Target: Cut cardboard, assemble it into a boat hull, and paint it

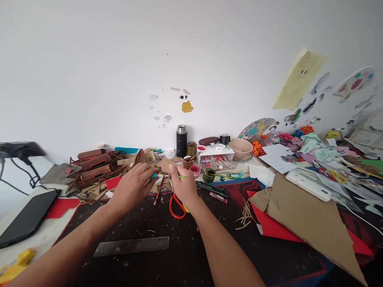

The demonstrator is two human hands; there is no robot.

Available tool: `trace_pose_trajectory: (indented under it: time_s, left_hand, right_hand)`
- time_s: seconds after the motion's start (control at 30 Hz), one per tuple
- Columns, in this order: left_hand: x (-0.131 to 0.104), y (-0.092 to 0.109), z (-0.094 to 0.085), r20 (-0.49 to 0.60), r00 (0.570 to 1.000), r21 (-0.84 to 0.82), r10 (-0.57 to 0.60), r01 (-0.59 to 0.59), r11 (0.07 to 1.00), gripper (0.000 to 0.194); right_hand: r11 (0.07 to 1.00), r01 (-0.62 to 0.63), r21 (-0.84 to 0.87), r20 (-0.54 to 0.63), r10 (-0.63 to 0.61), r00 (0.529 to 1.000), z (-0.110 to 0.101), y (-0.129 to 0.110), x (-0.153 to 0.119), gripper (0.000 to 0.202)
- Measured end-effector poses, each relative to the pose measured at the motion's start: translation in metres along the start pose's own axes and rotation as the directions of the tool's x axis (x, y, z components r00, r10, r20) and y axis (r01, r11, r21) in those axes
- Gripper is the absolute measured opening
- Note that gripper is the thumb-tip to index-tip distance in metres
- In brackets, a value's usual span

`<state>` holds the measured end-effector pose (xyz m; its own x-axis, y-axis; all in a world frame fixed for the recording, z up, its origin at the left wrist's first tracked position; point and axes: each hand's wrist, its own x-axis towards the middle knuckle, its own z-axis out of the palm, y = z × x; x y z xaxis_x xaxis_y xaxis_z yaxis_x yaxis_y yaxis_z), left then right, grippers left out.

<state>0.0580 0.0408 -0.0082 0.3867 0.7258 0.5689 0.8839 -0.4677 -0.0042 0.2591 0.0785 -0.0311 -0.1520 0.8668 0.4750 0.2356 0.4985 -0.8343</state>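
Observation:
My left hand (133, 184) is raised over the middle of the dark mat, its fingers bent together round a small brown piece (139, 158) that sticks up above the knuckles. Close to its right, my right hand (182, 184) is closed round a thin green-handled tool (181, 177), whose tip points left toward the other hand. Red-handled scissors (177, 207) lie on the mat just below the right hand. A dark red pencil-like stick (159, 191) lies between the two hands.
A metal ruler (131, 246) lies on the mat in front. Brown cardboard models (95, 163) stand left. Behind are a black flask (181, 141), paint jars (208, 174) and a bowl (241, 148). Cardboard (308, 223) and a phone (28, 215) flank the mat.

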Motion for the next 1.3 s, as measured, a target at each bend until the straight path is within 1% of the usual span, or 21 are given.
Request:
trace_pose_trajectory:
  time_s: [0.03, 0.1, 0.27, 0.33, 0.43, 0.47, 0.53, 0.6, 0.67, 0.73, 0.83, 0.87, 0.93, 0.97, 1.03, 1.07, 1.13, 1.17, 1.23, 1.3]
  left_hand:
    - [0.004, 0.004, 0.001, 0.014, 0.999, 0.0, 0.052, -0.052, 0.999, 0.027]
    - [0.011, 0.01, 0.003, 0.029, 0.991, 0.0, 0.131, -0.131, 0.991, 0.025]
    - [0.023, 0.014, 0.008, -0.016, 0.975, -0.008, 0.222, -0.222, 0.975, 0.022]
    - [0.029, 0.011, 0.009, -0.019, 0.971, -0.016, 0.239, -0.24, 0.971, 0.023]
    - [0.037, 0.0, 0.011, 0.021, 0.968, -0.029, 0.249, -0.248, 0.968, 0.027]
    - [0.041, -0.006, 0.011, 0.039, 0.97, -0.035, 0.239, -0.237, 0.971, 0.028]
    - [0.05, -0.018, 0.009, 0.053, 0.985, -0.043, 0.163, -0.161, 0.986, 0.029]
    - [0.061, -0.03, 0.005, 0.077, 0.995, -0.034, 0.07, -0.068, 0.997, 0.03]
    - [0.073, -0.04, 0.001, 0.1, 0.995, -0.017, 0.022, -0.02, 1.0, 0.032]
    - [0.085, -0.047, -0.001, 0.086, 0.996, -0.001, -0.007, 0.008, 1.0, 0.033]
    - [0.103, -0.05, -0.001, 0.037, 0.994, 0.01, -0.106, 0.106, 0.994, 0.032]
    - [0.109, -0.048, 0.001, 0.014, 0.989, -0.005, -0.149, 0.15, 0.989, 0.032]
    - [0.12, -0.041, 0.003, -0.004, 0.975, -0.09, -0.221, 0.22, 0.971, 0.03]
    - [0.125, -0.035, 0.005, 0.001, 0.967, -0.16, -0.256, 0.253, 0.954, 0.029]
    - [0.134, -0.022, 0.009, 0.01, 0.945, -0.328, -0.327, 0.312, 0.892, 0.029]
    - [0.139, -0.016, 0.012, 0.025, 0.943, -0.386, -0.333, 0.317, 0.867, 0.03]
    - [0.147, -0.004, 0.018, 0.072, 0.955, -0.447, -0.289, 0.29, 0.846, 0.03]
    - [0.15, 0.001, 0.023, 0.086, 0.963, -0.445, -0.254, 0.266, 0.855, 0.03]
    - [0.156, 0.008, 0.033, 0.122, 0.975, -0.42, -0.186, 0.22, 0.88, 0.03]
    - [0.16, 0.012, 0.045, 0.145, 0.977, -0.409, -0.156, 0.203, 0.89, 0.032]
  right_hand:
    - [0.997, 0.054, -0.056, -0.001, -0.054, 0.999, -0.001, -0.002, 0.0, 0.053]
    - [0.986, 0.115, -0.119, -0.001, -0.115, 0.993, -0.002, -0.005, -0.001, 0.051]
    - [0.968, 0.132, -0.215, -0.001, -0.135, 0.991, -0.003, -0.008, 0.0, 0.053]
    - [0.968, 0.126, -0.215, -0.003, -0.129, 0.992, -0.003, -0.007, 0.0, 0.054]
    - [0.987, 0.096, -0.125, 0.003, -0.096, 0.995, -0.003, -0.007, 0.001, 0.049]
    - [0.993, 0.077, -0.085, 0.01, -0.077, 0.997, -0.003, -0.008, 0.001, 0.045]
    - [0.999, 0.042, -0.028, 0.025, -0.041, 0.999, -0.003, -0.009, 0.001, 0.042]
    - [1.0, 0.025, -0.012, 0.033, -0.025, 0.999, -0.004, -0.011, 0.0, 0.045]
    - [0.999, 0.03, -0.02, 0.032, -0.029, 0.999, -0.004, -0.012, 0.0, 0.049]
    - [0.999, 0.037, -0.03, 0.016, -0.037, 0.999, -0.004, -0.014, 0.0, 0.05]
    - [0.995, 0.066, -0.071, 0.004, -0.066, 0.998, -0.004, -0.017, -0.001, 0.046]
    - [0.992, 0.083, -0.1, 0.019, -0.081, 0.997, -0.003, -0.018, -0.001, 0.045]
    - [0.973, 0.123, -0.194, 0.091, -0.107, 0.99, 0.001, -0.019, -0.003, 0.043]
    - [0.956, 0.148, -0.255, 0.145, -0.114, 0.983, 0.003, -0.02, -0.005, 0.04]
    - [0.899, 0.217, -0.38, 0.265, -0.119, 0.957, 0.009, -0.021, -0.008, 0.037]
    - [0.867, 0.257, -0.426, 0.321, -0.121, 0.939, 0.012, -0.022, -0.009, 0.036]
    - [0.815, 0.335, -0.473, 0.418, -0.127, 0.9, 0.017, -0.023, -0.012, 0.035]
    - [0.798, 0.363, -0.481, 0.453, -0.128, 0.882, 0.019, -0.023, -0.013, 0.035]
    - [0.78, 0.393, -0.487, 0.501, -0.119, 0.857, 0.022, -0.024, -0.014, 0.038]
    - [0.773, 0.403, -0.49, 0.53, -0.102, 0.842, 0.022, -0.025, -0.014, 0.04]
